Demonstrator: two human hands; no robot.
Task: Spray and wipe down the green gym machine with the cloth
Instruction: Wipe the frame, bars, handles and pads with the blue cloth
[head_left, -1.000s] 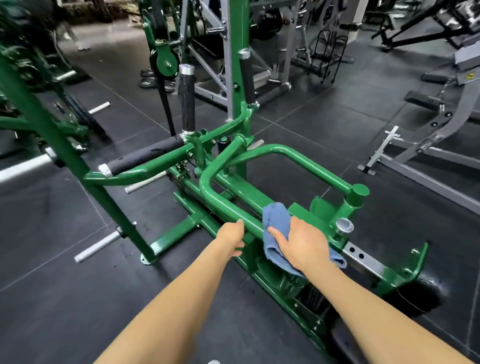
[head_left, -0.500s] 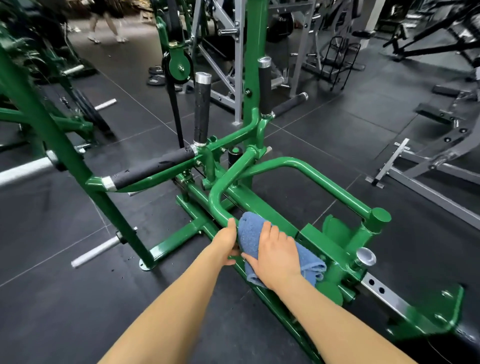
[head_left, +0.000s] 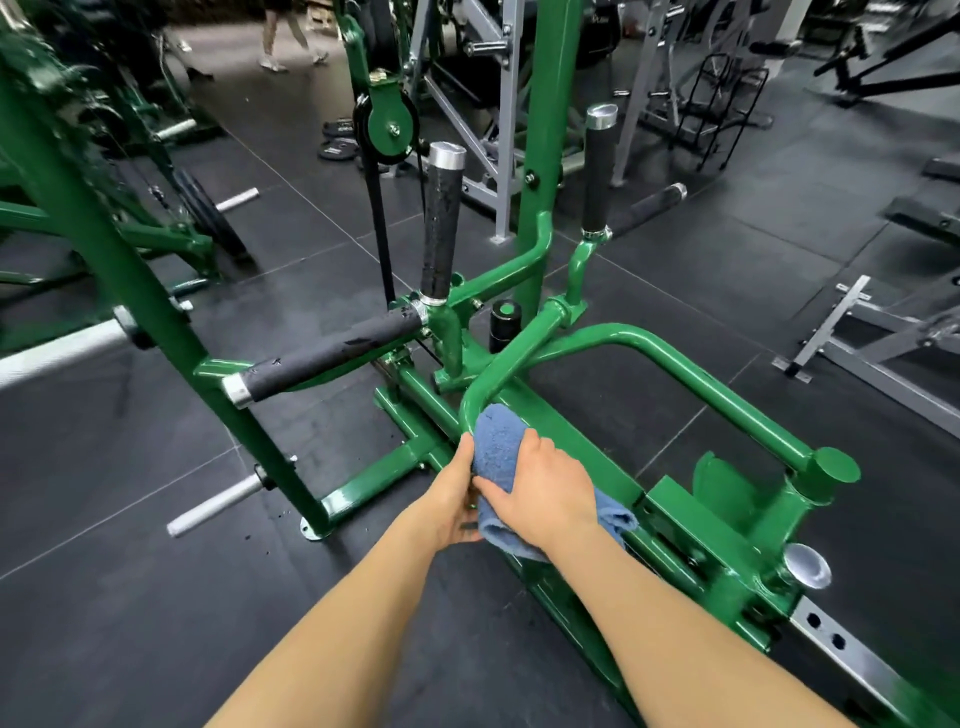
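Note:
The green gym machine (head_left: 670, 364) stands low on the floor before me, with curved green tubes and black foam handles (head_left: 332, 356). A blue cloth (head_left: 496, 447) is draped over the bend of the near green tube. My right hand (head_left: 545, 493) lies on top of the cloth, fingers curled around it and the tube. My left hand (head_left: 457, 499) sits just left of the cloth, wrapped around the same tube, with its fingers partly hidden under the cloth. No spray bottle shows.
A slanted green post (head_left: 130, 291) with steel pegs rises at the left. Grey machine frames (head_left: 878, 358) stand at the right and behind. Weight plates (head_left: 337, 140) lie on the dark rubber floor farther back, where a person's legs (head_left: 280, 36) pass.
The cloth and my right hand have slid left along the tube toward its bend, closing up against my left hand. My view has moved nearer.

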